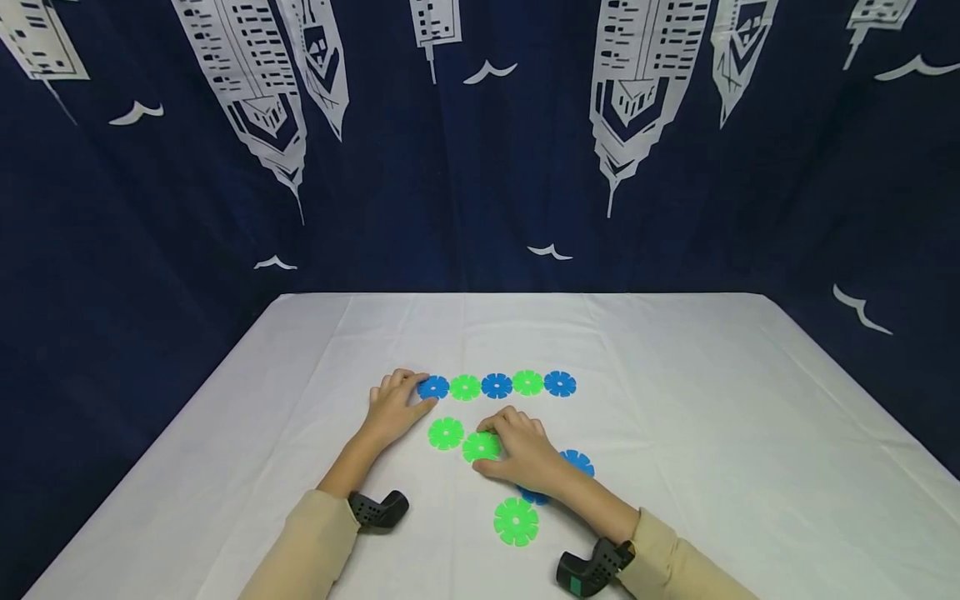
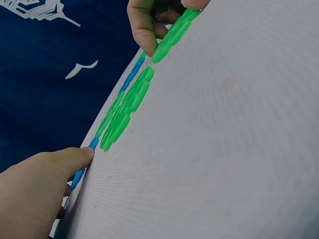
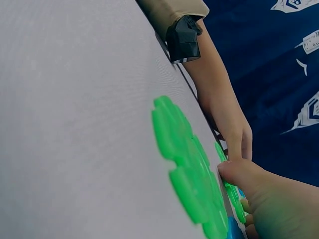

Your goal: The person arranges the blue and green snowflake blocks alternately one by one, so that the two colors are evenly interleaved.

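Flat plastic notched discs, blue and green, lie on a white cloth. My left hand [image 1: 392,410] holds the blue disc [image 1: 433,387] at the left end of a row, thumb and forefinger at its edges. To its right the row alternates: a green disc [image 1: 465,387], a blue disc [image 1: 497,386], another green disc [image 1: 528,382] and another blue disc [image 1: 560,383]. Nearer me, my right hand [image 1: 525,454] grips a green disc [image 1: 480,446] between thumb and fingers. Just left of it lies a loose green disc [image 1: 446,433], also seen edge-on in the left wrist view.
Under my right forearm, two blue discs are partly hidden, one blue disc [image 1: 577,461] showing beyond the wrist. A green disc [image 1: 516,522] lies closer to me. The white-covered table [image 1: 697,400] ends at a dark blue printed curtain [image 1: 450,183].
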`<state>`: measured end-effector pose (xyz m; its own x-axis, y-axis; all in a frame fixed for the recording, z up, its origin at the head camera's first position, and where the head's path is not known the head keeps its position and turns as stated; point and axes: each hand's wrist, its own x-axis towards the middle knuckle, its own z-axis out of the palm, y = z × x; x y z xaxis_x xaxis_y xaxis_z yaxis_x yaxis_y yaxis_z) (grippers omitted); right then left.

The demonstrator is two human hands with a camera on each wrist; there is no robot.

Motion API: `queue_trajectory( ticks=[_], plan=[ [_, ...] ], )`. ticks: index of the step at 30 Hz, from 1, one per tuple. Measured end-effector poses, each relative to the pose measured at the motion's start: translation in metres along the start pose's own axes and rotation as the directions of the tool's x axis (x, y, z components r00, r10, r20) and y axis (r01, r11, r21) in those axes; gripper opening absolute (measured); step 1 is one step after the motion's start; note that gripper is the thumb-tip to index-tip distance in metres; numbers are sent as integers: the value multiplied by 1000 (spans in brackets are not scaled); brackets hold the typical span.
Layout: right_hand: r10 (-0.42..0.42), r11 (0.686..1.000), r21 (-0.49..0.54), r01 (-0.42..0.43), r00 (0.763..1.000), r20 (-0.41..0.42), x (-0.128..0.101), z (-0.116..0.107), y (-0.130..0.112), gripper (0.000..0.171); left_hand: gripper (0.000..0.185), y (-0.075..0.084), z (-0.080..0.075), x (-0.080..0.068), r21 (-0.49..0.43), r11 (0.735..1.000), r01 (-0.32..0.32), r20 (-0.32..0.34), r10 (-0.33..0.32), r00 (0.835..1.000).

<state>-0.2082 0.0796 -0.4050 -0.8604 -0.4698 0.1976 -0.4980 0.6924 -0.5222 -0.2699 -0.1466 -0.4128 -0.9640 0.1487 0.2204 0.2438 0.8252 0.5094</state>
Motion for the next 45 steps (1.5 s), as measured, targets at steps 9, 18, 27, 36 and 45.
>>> queue_trajectory(
  ticks=[9, 18, 27, 36, 45],
  plan=[
    [39, 999, 37, -40, 999, 36, 1, -3, 0, 46, 52, 1, -1, -1, -4, 1000, 4, -4, -4, 1000],
    [65, 998, -21, -66, 998, -4, -1, -1, 0, 54, 52, 0, 1, -1, -8, 1000, 2, -9, -2, 1000],
    [73, 997, 4, -73, 997, -21, -2, -1, 0, 50, 52, -1, 2, -1, -6, 1000, 3, -11, -3, 1000],
    [67, 996, 63, -65, 998, -19, 0, 0, 1, 47, 51, 0, 2, 1, -3, 1000, -3, -14, 3, 1000],
    [57, 980, 189, -57, 998, 1, 1, -1, 1, 46, 51, 1, 1, 0, -1, 1000, 4, -7, -4, 1000]
  ],
)
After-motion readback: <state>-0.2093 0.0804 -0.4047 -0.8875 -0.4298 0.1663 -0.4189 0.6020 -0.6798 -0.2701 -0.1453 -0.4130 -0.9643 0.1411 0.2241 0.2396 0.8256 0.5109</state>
